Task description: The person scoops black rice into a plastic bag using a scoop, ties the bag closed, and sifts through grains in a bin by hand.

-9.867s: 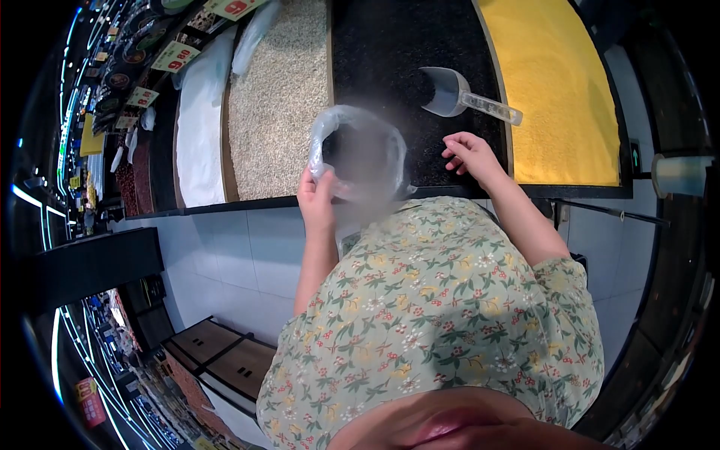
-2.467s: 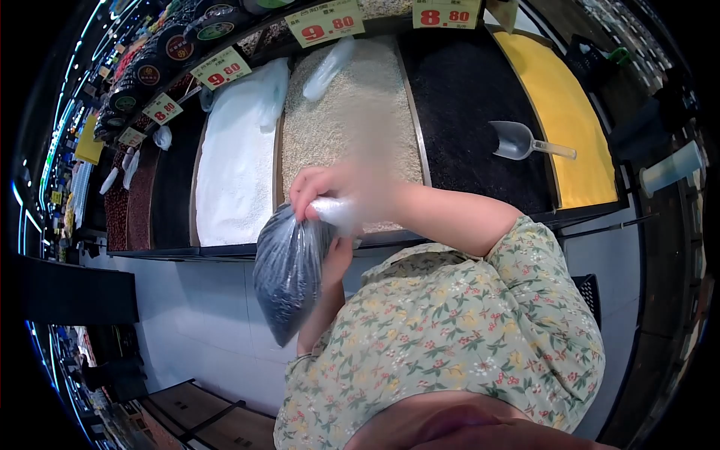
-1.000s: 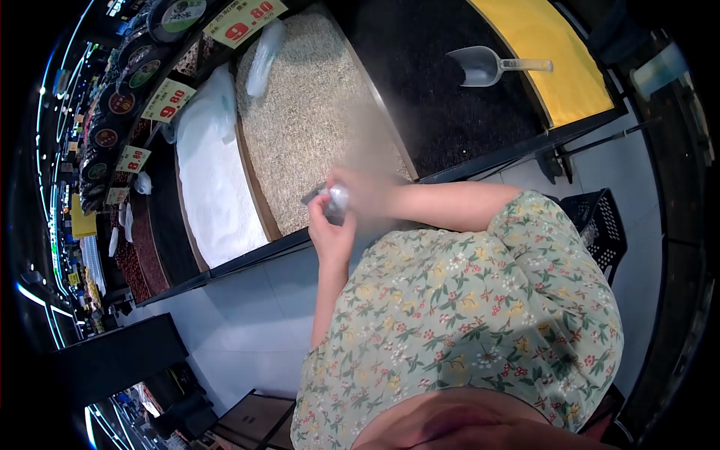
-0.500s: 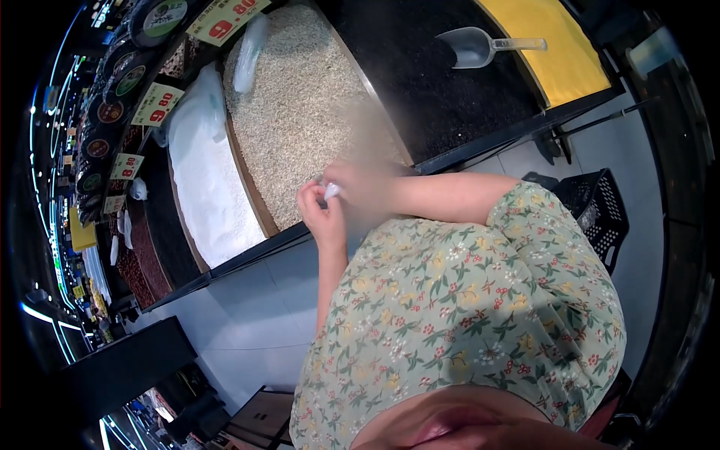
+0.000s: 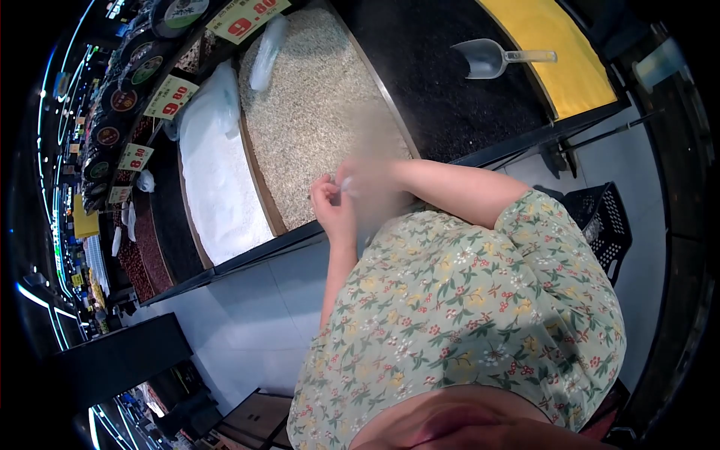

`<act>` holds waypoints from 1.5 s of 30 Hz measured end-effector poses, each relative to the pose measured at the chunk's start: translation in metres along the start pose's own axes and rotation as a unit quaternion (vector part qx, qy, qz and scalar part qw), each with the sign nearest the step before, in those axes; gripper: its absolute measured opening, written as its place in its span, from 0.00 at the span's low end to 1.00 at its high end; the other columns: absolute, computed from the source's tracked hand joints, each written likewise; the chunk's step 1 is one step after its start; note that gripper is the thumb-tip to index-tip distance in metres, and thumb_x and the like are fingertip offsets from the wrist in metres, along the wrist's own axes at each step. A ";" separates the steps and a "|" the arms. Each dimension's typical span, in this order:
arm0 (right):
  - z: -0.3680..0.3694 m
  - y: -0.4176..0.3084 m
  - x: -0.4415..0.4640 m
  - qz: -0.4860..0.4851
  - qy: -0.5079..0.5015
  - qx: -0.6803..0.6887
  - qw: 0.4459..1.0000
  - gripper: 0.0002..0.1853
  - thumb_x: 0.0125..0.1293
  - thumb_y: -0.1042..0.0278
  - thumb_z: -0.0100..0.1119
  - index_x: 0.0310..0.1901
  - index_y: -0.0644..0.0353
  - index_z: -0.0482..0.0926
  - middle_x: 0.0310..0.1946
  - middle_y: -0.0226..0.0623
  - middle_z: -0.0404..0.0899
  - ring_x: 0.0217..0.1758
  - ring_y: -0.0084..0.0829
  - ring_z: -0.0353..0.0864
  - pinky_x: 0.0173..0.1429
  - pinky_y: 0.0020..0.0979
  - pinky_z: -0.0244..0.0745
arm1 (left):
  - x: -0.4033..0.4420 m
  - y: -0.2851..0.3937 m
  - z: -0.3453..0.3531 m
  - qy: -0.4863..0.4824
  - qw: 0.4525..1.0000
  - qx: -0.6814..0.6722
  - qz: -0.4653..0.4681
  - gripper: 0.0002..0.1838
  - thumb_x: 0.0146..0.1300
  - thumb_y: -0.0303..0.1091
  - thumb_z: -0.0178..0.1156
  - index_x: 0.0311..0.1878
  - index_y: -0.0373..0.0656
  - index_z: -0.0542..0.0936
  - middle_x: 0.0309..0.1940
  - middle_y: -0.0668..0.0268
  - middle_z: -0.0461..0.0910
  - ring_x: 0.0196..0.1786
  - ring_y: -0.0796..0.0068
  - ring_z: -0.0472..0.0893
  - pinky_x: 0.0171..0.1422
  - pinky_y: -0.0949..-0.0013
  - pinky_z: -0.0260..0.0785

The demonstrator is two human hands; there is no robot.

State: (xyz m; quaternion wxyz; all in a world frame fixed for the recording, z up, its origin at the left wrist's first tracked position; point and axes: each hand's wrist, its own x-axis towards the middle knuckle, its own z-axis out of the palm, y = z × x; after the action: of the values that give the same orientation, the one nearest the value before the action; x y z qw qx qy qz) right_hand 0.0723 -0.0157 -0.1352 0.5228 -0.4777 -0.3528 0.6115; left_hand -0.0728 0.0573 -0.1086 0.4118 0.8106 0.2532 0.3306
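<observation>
Both hands meet over the near edge of a bin of pale grain [image 5: 307,112]. My left hand [image 5: 332,206] has its fingers curled in a pinch at a small bit of translucent white plastic [image 5: 346,184], which looks like part of a plastic bag. From the other side, my right hand [image 5: 351,171] closes its fingers on the same plastic. A hazy blurred patch covers most of the right hand and whatever hangs below it, so the rest of the plastic is hidden.
Left of the grain lies a bin of white powder [image 5: 221,187]; to the right, a black-grain bin holds a clear scoop [image 5: 487,58]. A rolled plastic bag [image 5: 268,52] rests on the pale grain. Price signs [image 5: 171,97] line the back. A black basket [image 5: 600,225] stands at right.
The whole view has shifted slightly, with the bins and hands now a little further right. My hands stay together at the plastic, which shows less between the fingers.
</observation>
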 end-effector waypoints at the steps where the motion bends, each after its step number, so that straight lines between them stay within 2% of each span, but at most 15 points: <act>1: 0.002 -0.003 -0.003 -0.006 0.005 0.029 1.000 0.14 0.59 0.64 0.60 0.46 0.58 0.75 0.39 0.35 0.77 0.40 0.26 0.76 0.44 0.31 0.73 | 0.000 -0.004 0.001 0.005 0.999 0.027 0.026 0.09 0.56 0.21 0.56 0.40 0.37 0.72 0.53 0.52 0.72 0.51 0.59 0.76 0.56 0.62 0.68; 2: 0.003 0.000 -0.002 -0.006 0.006 0.028 1.000 0.14 0.59 0.64 0.60 0.46 0.58 0.75 0.39 0.35 0.77 0.40 0.26 0.76 0.44 0.31 0.73 | -0.002 -0.007 -0.001 0.005 0.999 0.026 0.027 0.09 0.56 0.21 0.56 0.40 0.37 0.72 0.53 0.52 0.72 0.51 0.59 0.76 0.56 0.62 0.68; 4: 0.003 0.010 0.002 -0.039 -0.010 0.103 0.994 0.09 0.60 0.68 0.52 0.44 0.53 0.71 0.31 0.26 0.69 0.29 0.19 0.67 0.30 0.24 0.64 | -0.001 -0.002 -0.002 -0.019 0.988 0.107 0.111 0.08 0.53 0.19 0.55 0.38 0.38 0.74 0.49 0.52 0.76 0.51 0.55 0.76 0.59 0.60 0.67; 8: -0.002 0.037 0.016 -0.086 0.046 0.039 0.994 0.13 0.59 0.69 0.54 0.47 0.54 0.71 0.31 0.26 0.69 0.30 0.19 0.68 0.32 0.22 0.66 | 0.001 -0.003 -0.005 -0.023 0.986 0.091 0.136 0.08 0.54 0.23 0.58 0.38 0.42 0.77 0.49 0.53 0.78 0.52 0.51 0.76 0.57 0.56 0.67; 10: -0.006 0.042 0.023 -0.258 0.039 -0.189 0.947 0.16 0.60 0.69 0.52 0.51 0.57 0.71 0.32 0.28 0.70 0.31 0.19 0.70 0.33 0.22 0.68 | 0.003 0.004 -0.009 -0.057 0.975 0.135 0.166 0.09 0.54 0.25 0.59 0.40 0.42 0.78 0.51 0.53 0.78 0.52 0.51 0.76 0.54 0.56 0.67; 11: -0.007 0.047 0.022 -0.258 0.040 -0.189 0.947 0.16 0.60 0.69 0.52 0.51 0.57 0.71 0.32 0.28 0.70 0.31 0.19 0.70 0.33 0.22 0.68 | 0.005 0.008 -0.012 -0.058 0.975 0.135 0.166 0.09 0.54 0.25 0.59 0.40 0.42 0.78 0.51 0.53 0.78 0.52 0.51 0.76 0.54 0.56 0.67; 13: 0.009 0.009 -0.005 -0.079 0.080 0.020 0.993 0.17 0.62 0.71 0.49 0.53 0.58 0.71 0.32 0.29 0.72 0.32 0.19 0.72 0.34 0.22 0.69 | 0.008 0.016 -0.018 -0.094 0.959 0.202 0.176 0.09 0.52 0.28 0.61 0.39 0.42 0.78 0.48 0.55 0.78 0.48 0.53 0.77 0.49 0.57 0.68; 17: 0.013 0.004 -0.005 -0.061 0.059 -0.026 0.996 0.17 0.63 0.72 0.45 0.53 0.59 0.72 0.32 0.30 0.74 0.32 0.19 0.73 0.34 0.23 0.70 | 0.015 0.025 -0.025 -0.103 0.940 0.241 0.220 0.10 0.47 0.27 0.60 0.36 0.40 0.77 0.42 0.56 0.77 0.41 0.55 0.77 0.44 0.59 0.69; 23: 0.007 0.009 -0.004 -0.120 0.124 -0.232 0.957 0.14 0.59 0.73 0.50 0.47 0.59 0.78 0.31 0.34 0.77 0.32 0.26 0.77 0.35 0.28 0.73 | 0.009 0.029 -0.018 -0.138 0.962 0.199 0.127 0.07 0.50 0.28 0.60 0.34 0.38 0.77 0.36 0.56 0.71 0.38 0.54 0.75 0.42 0.58 0.70; 25: 0.013 -0.010 -0.018 -0.210 0.118 -0.604 0.759 0.13 0.56 0.71 0.56 0.45 0.56 0.79 0.34 0.39 0.78 0.33 0.36 0.80 0.37 0.35 0.75 | 0.008 0.023 -0.015 -0.119 0.971 0.176 0.108 0.06 0.49 0.26 0.60 0.27 0.36 0.72 0.37 0.55 0.69 0.34 0.61 0.74 0.36 0.64 0.69; 32: 0.028 -0.019 -0.026 -0.263 0.135 -0.566 0.770 0.12 0.55 0.65 0.60 0.42 0.53 0.80 0.34 0.38 0.77 0.35 0.41 0.80 0.38 0.39 0.75 | 0.011 0.030 -0.023 -0.135 0.976 0.169 0.031 0.07 0.55 0.28 0.58 0.26 0.37 0.72 0.21 0.64 0.68 0.19 0.69 0.69 0.28 0.68 0.66; 34: 0.032 -0.017 -0.022 -0.313 0.200 -0.547 0.750 0.08 0.48 0.63 0.59 0.22 0.57 0.79 0.24 0.41 0.79 0.30 0.43 0.79 0.35 0.42 0.72 | 0.011 0.027 -0.022 -0.138 0.986 0.096 0.004 0.06 0.57 0.28 0.57 0.26 0.40 0.72 0.15 0.71 0.65 0.15 0.77 0.64 0.21 0.73 0.60; 35: 0.030 -0.012 -0.019 -0.313 0.201 -0.548 0.749 0.08 0.48 0.63 0.59 0.22 0.57 0.79 0.24 0.41 0.79 0.30 0.43 0.79 0.35 0.42 0.72 | 0.012 0.028 -0.024 -0.137 0.986 0.095 0.005 0.06 0.57 0.28 0.57 0.26 0.40 0.72 0.15 0.71 0.65 0.15 0.77 0.64 0.21 0.73 0.60; 37: 0.025 -0.006 -0.016 -0.276 0.164 -0.576 0.752 0.11 0.55 0.65 0.61 0.41 0.54 0.79 0.34 0.37 0.76 0.36 0.41 0.79 0.38 0.40 0.74 | 0.018 0.035 -0.030 -0.195 0.909 -0.236 -0.282 0.06 0.58 0.25 0.55 0.27 0.42 0.70 0.17 0.73 0.67 0.16 0.85 0.62 0.18 0.80 0.52; 45: 0.030 -0.024 -0.018 -0.199 0.160 -0.560 0.788 0.11 0.55 0.67 0.60 0.41 0.55 0.80 0.35 0.39 0.77 0.39 0.43 0.79 0.43 0.42 0.74 | 0.030 0.067 -0.040 -0.196 0.866 -0.334 -0.316 0.07 0.59 0.23 0.55 0.28 0.44 0.68 0.20 0.74 0.68 0.17 0.88 0.60 0.17 0.82 0.49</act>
State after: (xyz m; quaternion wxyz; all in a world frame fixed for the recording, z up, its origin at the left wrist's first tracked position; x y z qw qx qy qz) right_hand 0.0511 -0.0268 -0.1005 0.3222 -0.6970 -0.6321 0.1040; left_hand -0.0735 0.0621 -0.0252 0.7817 0.5490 0.2846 0.0818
